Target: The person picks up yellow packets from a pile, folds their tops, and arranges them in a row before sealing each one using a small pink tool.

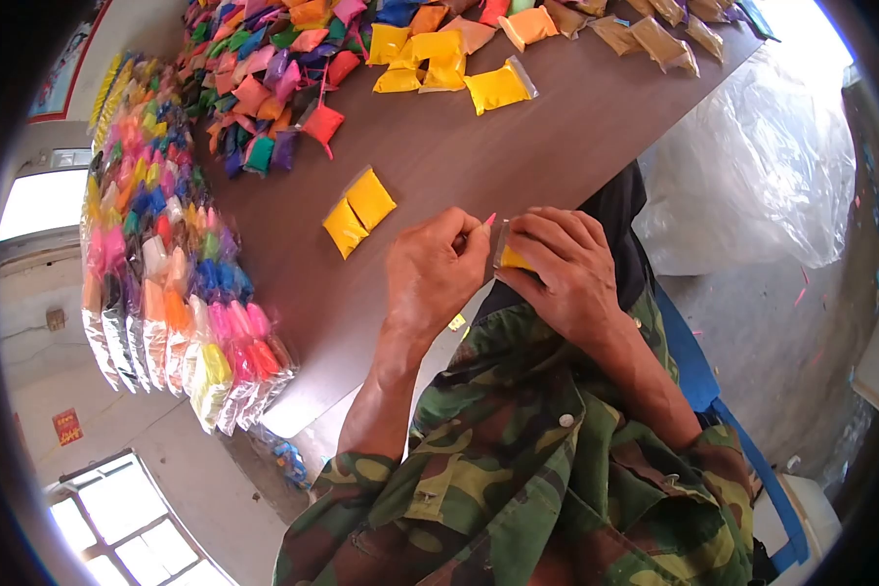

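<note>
My left hand (438,262) is closed in a pinch at the table's near edge, with a small pink strip (490,220) poking out between thumb and forefinger. Just to its right, my right hand (565,259) grips a small yellow packet (514,258) in see-through film, its fingers covering most of it. The packet's film edge faces my left hand. On the brown table (420,156), beyond my left hand, a pair of yellow packets (369,199) lie side by side. Farther off lies a group of yellow packets (443,61), with a single yellow packet (499,87) nearer.
A heap of small coloured packets (254,93) fills the table's far left. Bagged coloured packs (181,293) are stacked along the left edge. Brown packets (659,44) lie far right. A large see-through plastic bag (752,166) and blue chair frame (689,352) are on the right.
</note>
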Demonstrator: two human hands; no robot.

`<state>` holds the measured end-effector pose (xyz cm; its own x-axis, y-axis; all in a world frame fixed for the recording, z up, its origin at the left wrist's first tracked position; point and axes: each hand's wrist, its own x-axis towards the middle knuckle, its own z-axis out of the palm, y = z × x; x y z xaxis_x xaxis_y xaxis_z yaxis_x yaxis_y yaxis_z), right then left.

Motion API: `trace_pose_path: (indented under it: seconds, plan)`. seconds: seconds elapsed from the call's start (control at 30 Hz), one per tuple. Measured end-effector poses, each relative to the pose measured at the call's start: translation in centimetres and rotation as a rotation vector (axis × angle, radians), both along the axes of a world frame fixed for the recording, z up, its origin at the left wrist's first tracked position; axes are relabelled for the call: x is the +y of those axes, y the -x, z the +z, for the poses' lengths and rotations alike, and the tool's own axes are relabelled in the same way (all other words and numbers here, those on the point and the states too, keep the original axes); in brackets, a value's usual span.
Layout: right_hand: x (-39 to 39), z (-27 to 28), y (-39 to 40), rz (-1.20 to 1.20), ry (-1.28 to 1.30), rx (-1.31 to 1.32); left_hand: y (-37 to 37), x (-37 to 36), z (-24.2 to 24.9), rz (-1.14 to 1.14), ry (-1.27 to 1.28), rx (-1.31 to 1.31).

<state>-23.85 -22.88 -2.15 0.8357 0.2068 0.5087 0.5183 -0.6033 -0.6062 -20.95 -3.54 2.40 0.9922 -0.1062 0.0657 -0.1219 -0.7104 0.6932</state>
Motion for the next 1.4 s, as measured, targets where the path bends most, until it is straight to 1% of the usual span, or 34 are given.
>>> trace_pose_path:
  seconds: [0.17, 0.27, 0.33, 0.37, 0.4, 0.43, 0.47, 0.53, 0.63, 0.67, 0.77, 0.83, 0.87, 0.93, 1.03, 1.07, 1.13, 1.23, 1.27, 1.4]
  plan:
    - [-0.3, 0.4, 0.2, 0.0, -0.008, -0.017, 0.0, 0.2, 0.2, 0.059, 0.049, 0.073]
    - [-0.5, 0.1, 0.4, -0.066, -0.115, -0.01, 0.1, 1.2, 0.5, 0.067, 0.09, 0.103]
    - [-0.7, 0.3, 0.5, -0.093, -0.349, 0.12, 0.8, 2.0, 0.7, 0.053, 0.116, 0.155]
    - [-0.8, 0.6, 0.5, -0.106, -0.465, 0.186, 1.5, 2.5, 1.0, 0.026, 0.095, 0.225]
    - [-1.4, 1.3, 0.6, -0.078, -0.586, 0.311, 2.5, 3.2, 1.3, -0.001, 0.074, 0.296]
    - [-1.8, 1.1, 0.8, -0.074, -0.791, 0.474, 3.5, 3.9, 1.7, -0.028, 0.052, 0.365]
    - [-2.2, 0.8, 0.9, -0.069, -0.993, 0.636, 4.6, 4.8, 1.8, -0.052, -0.039, 0.358]
    - [-2.3, 1.3, 0.5, -0.018, -1.269, 0.801, 6.7, 6.7, 1.7, -0.099, -0.219, 0.342]
    - [-0.8, 4.0, 0.1, -0.078, -1.364, 0.896, 8.8, 8.0, 2.4, -0.161, -0.422, 0.264]
    - [-0.5, 3.8, 0.0, -0.029, -1.348, 0.895, 9.0, 8.0, 2.5, -0.162, -0.42, 0.211]
    - [-0.2, 1.9, 0.3, 0.087, -1.277, 0.886, 8.6, 7.5, 2.5, -0.009, -0.331, 0.123]
    - [-0.3, 1.2, 0.1, 0.154, -1.193, 0.874, 7.8, 7.6, 1.6, 0.033, -0.226, 0.167]
    - [-0.1, 1.2, 0.0, 0.13, -1.177, 0.855, 7.5, 7.7, 1.4, 0.055, -0.176, 0.187]
    - [0.4, 1.7, -0.3, 0.076, -1.152, 0.811, 7.0, 8.0, 2.0, 0.026, -0.196, 0.213]
    - [0.3, 2.0, -1.2, -0.002, -0.908, 0.765, 7.4, 8.9, 2.6, -0.045, -0.215, 0.291]
    - [0.5, 2.2, -1.6, 0.004, -0.778, 0.662, 7.6, 9.2, 2.7, -0.074, -0.221, 0.321]
    - [1.0, 2.3, -2.4, 0.007, -0.516, 0.459, 8.0, 9.1, 2.5, -0.059, -0.174, 0.282]
    - [2.2, 1.7, -3.5, -0.023, -0.236, 0.112, 8.0, 8.0, 2.1, 0.012, -0.122, 0.204]
    - [2.5, 1.5, -3.6, -0.019, -0.208, 0.132, 7.8, 7.5, 2.0, 0.045, -0.109, 0.173]
    - [2.4, 2.1, -4.6, -0.11, -0.1, -0.002, 6.9, 6.1, 1.1, 0.071, -0.033, 0.08]
